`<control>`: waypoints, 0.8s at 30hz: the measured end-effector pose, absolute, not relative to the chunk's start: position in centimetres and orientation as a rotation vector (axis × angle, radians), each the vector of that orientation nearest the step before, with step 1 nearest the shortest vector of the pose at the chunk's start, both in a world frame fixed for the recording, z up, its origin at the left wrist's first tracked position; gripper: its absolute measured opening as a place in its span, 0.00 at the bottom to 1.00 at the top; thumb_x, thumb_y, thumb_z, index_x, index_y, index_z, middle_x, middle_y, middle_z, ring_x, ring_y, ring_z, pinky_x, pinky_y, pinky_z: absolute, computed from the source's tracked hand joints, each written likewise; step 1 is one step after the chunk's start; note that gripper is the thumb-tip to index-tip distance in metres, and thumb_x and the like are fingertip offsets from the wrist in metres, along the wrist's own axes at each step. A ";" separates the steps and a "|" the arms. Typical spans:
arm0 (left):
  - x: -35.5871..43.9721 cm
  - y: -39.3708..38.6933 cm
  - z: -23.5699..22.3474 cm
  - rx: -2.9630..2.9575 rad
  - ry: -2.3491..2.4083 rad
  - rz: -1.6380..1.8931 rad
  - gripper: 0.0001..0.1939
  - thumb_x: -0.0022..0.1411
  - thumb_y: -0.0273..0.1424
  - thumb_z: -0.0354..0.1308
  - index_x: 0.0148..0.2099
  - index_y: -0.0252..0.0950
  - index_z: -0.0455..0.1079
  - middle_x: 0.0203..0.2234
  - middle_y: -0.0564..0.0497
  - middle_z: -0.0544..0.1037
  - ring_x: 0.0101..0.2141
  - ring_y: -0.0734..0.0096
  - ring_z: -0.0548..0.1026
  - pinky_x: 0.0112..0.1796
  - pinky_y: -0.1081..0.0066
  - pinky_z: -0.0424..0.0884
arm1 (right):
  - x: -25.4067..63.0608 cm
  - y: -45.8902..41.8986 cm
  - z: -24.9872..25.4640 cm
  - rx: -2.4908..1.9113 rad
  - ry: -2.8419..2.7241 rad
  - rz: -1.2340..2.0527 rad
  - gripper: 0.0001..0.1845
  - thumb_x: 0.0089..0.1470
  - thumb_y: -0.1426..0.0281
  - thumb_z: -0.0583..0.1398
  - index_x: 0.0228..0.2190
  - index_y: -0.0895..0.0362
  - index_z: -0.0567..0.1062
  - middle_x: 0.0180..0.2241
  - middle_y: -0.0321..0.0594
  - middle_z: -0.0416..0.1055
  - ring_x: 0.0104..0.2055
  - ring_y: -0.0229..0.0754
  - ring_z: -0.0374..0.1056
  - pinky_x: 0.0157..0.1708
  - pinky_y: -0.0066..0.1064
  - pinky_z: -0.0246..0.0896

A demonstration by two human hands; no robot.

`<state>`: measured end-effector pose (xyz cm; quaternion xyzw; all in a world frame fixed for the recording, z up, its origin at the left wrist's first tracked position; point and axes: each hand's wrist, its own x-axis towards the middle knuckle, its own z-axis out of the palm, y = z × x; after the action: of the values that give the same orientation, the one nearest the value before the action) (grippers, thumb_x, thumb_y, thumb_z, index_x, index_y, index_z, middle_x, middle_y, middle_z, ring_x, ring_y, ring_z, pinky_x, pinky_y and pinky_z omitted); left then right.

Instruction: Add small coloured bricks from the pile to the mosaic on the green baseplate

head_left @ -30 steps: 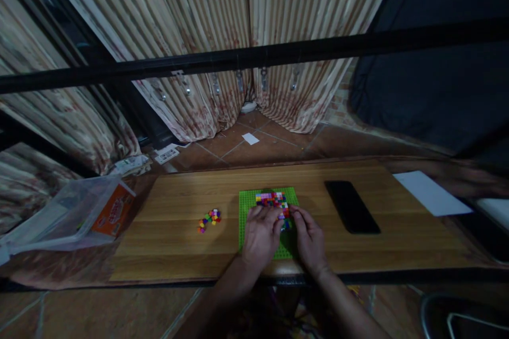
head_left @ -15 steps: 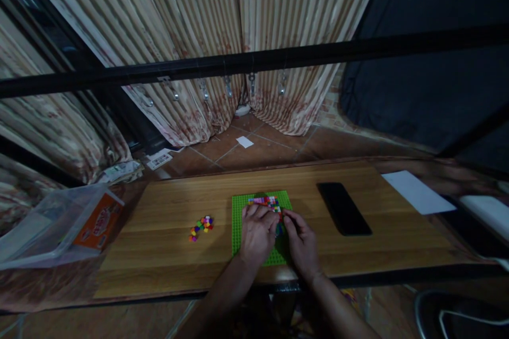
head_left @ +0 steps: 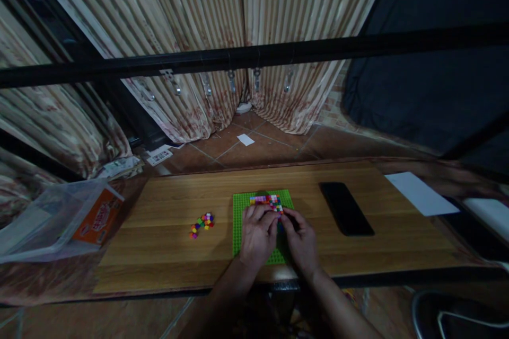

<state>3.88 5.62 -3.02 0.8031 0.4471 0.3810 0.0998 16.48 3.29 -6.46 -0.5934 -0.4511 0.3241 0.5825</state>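
Observation:
A green studded baseplate lies on the wooden table, with small multicoloured bricks set on its upper middle part. My left hand rests over the plate, its fingers bent and closed together at the lower edge of the bricks. Opposite it, my right hand is closed in a pinch, thumb and forefinger meeting close to the left fingertips. Whatever lies between the fingers of either hand is too small or hidden to tell. Both hands cover part of the plate and the bricks.
Loose coloured bricks lie in a small heap left of the plate. A black phone-like slab rests at the right, with white paper beyond it. At far left stands a clear plastic bin beside an orange package.
My right fingers have moved slightly left and up, closer to the left fingertips. The left hand stays almost in place over the bricks. The camera view has shifted a little.

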 end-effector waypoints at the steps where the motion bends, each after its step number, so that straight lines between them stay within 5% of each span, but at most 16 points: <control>1: 3.8 5.6 -3.2 2.365 1.311 1.138 0.10 0.63 0.26 0.54 0.42 0.42 0.74 0.40 0.50 0.76 0.43 0.63 0.69 0.44 0.59 0.65 | 16.5 3.3 -6.4 -1.379 -1.044 0.766 0.16 0.53 0.59 0.59 0.40 0.55 0.76 0.41 0.42 0.76 0.44 0.45 0.70 0.48 0.39 0.62; 24: 3.6 4.9 -4.9 2.307 1.193 1.302 0.15 0.62 0.22 0.50 0.47 0.40 0.71 0.46 0.47 0.73 0.48 0.63 0.68 0.52 0.55 0.66 | 16.2 3.4 -5.0 -1.401 -0.929 0.832 0.13 0.49 0.63 0.61 0.36 0.55 0.78 0.36 0.40 0.78 0.39 0.44 0.72 0.44 0.39 0.66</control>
<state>3.57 4.90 -4.93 0.7886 0.4077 0.4450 0.1181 16.20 3.44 -5.01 -0.6022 -0.3993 0.3578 0.5915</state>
